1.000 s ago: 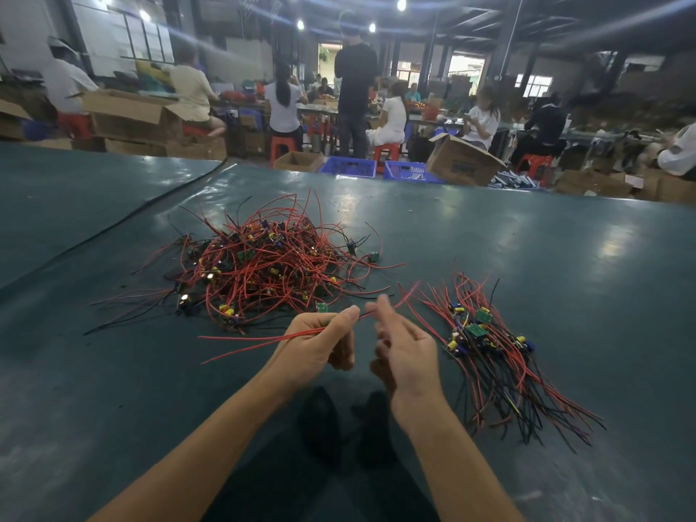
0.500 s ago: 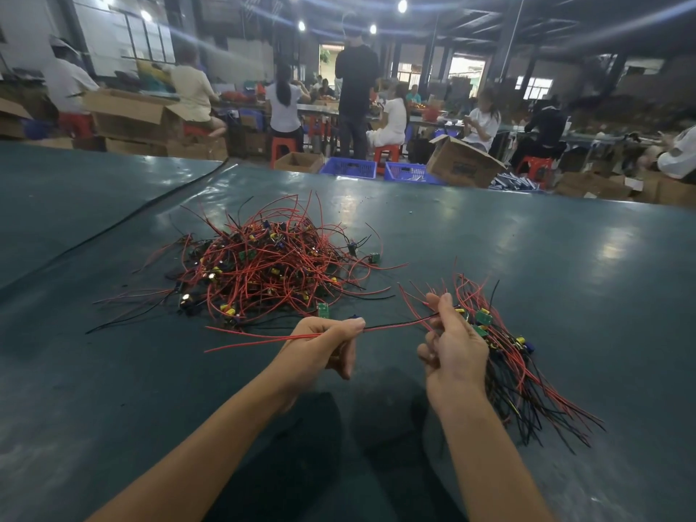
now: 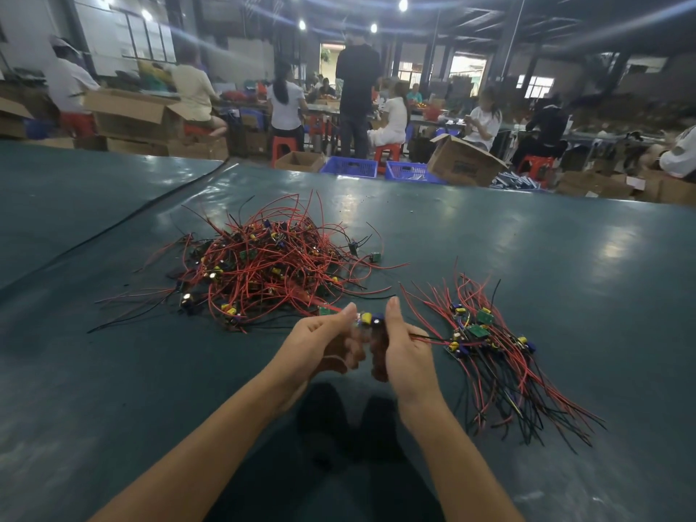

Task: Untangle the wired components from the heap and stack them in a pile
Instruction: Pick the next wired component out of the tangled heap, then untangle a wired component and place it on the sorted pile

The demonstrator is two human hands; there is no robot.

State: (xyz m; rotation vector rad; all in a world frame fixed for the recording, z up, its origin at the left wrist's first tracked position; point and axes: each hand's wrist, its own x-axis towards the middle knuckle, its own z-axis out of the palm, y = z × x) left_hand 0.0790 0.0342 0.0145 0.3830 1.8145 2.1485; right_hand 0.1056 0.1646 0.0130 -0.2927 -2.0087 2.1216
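Observation:
A tangled heap (image 3: pixel 271 265) of red and black wires with small green boards and yellow and blue parts lies on the dark green table (image 3: pixel 527 250), ahead and left of my hands. To the right lies the sorted pile (image 3: pixel 486 344), its boards at the top and its wires trailing toward me. My left hand (image 3: pixel 320 340) and my right hand (image 3: pixel 403 348) are close together between heap and pile. Both hold one wired component (image 3: pixel 371 319), its yellow and blue parts showing between my thumbs. Its wires stick out to the right of my right hand. My left fingers are blurred.
A seam (image 3: pixel 113 235) runs diagonally across the table at the left. Beyond the far edge stand cardboard boxes (image 3: pixel 463 162) and blue crates (image 3: pixel 350 167). Several people sit or stand at benches in the background.
My hands, which were apart with wire stretched between them, have come together. My right hand moved left, away from the sorted pile, and the component's board now shows between my thumbs.

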